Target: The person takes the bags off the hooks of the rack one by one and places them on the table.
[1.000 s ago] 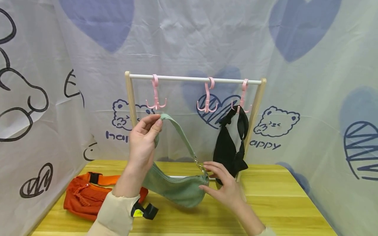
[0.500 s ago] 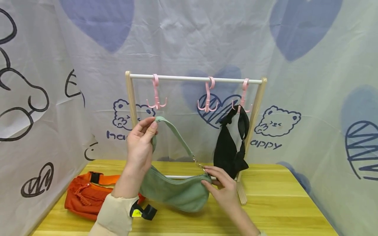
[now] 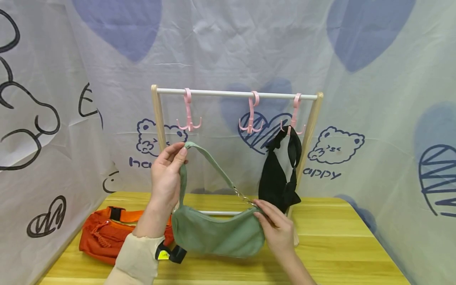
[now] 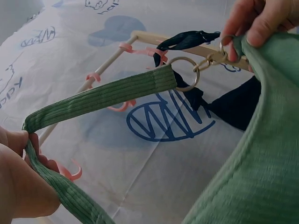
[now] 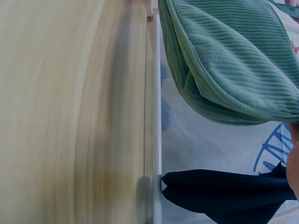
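Observation:
A green corduroy shoulder bag (image 3: 219, 233) hangs in front of the rack, held by both hands. High on its strap (image 4: 103, 95), my left hand (image 3: 166, 170) pinches the fabric between thumb and fingers. My right hand (image 3: 278, 227) pinches the bag's upper right corner, near where gold rings and a chain (image 4: 205, 60) join strap to bag. In the right wrist view the ribbed bag body (image 5: 238, 56) fills the upper right, and only a bit of the hand shows at the right edge.
A white-barred wooden rack (image 3: 221, 93) carries three pink hooks, the left (image 3: 189, 113), middle (image 3: 251, 114) and right (image 3: 295, 111). A black bag (image 3: 276, 178) hangs from the right hook. An orange waist bag (image 3: 107, 237) lies at left on the yellow wooden table (image 3: 338, 237).
The right hand has moved slightly right with the bag's corner, spreading the bag so its front faces the camera more. The left hand has drifted slightly left and down with the strap.

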The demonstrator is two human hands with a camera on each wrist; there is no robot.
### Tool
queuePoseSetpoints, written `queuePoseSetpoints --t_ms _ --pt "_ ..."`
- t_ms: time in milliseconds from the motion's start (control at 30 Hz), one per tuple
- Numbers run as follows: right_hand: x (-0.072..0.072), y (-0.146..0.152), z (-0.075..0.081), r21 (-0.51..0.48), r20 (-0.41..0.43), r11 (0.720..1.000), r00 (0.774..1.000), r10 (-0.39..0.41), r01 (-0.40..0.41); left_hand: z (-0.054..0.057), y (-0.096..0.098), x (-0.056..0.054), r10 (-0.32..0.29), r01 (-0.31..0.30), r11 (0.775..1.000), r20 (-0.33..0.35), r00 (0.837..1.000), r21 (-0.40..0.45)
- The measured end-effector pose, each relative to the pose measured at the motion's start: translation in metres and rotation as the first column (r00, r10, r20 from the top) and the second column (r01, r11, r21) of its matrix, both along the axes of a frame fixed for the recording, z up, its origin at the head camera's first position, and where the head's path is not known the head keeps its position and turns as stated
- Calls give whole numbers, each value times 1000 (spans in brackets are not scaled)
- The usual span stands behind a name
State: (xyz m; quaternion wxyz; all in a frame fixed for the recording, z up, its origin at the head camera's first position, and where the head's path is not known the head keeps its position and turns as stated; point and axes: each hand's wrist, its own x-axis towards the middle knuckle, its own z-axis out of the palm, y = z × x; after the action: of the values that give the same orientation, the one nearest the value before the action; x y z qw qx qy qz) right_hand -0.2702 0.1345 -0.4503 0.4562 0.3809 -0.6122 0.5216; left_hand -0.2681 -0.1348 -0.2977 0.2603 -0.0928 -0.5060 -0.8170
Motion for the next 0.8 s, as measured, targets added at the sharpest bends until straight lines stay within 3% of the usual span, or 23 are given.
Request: queuePoseSetpoints --t_ms 233,467,633,800 --pt "4 4 6 -11 12 1000 1000 -22 22 -7 -8 -5 66 -61 991 37 997 -121" --pt "9 7 9 -36 39 999 999 -9 10 -21 -18 -9 116 -86 956 93 989 -279" --pt "11 11 12 -50 42 999 999 -6 8 -31 -24 -11 102 -57 937 114 988 -345" --pt "11 15 12 -57 33 998 999 -11 13 -41 -29 -12 31 42 919 178 984 -392"
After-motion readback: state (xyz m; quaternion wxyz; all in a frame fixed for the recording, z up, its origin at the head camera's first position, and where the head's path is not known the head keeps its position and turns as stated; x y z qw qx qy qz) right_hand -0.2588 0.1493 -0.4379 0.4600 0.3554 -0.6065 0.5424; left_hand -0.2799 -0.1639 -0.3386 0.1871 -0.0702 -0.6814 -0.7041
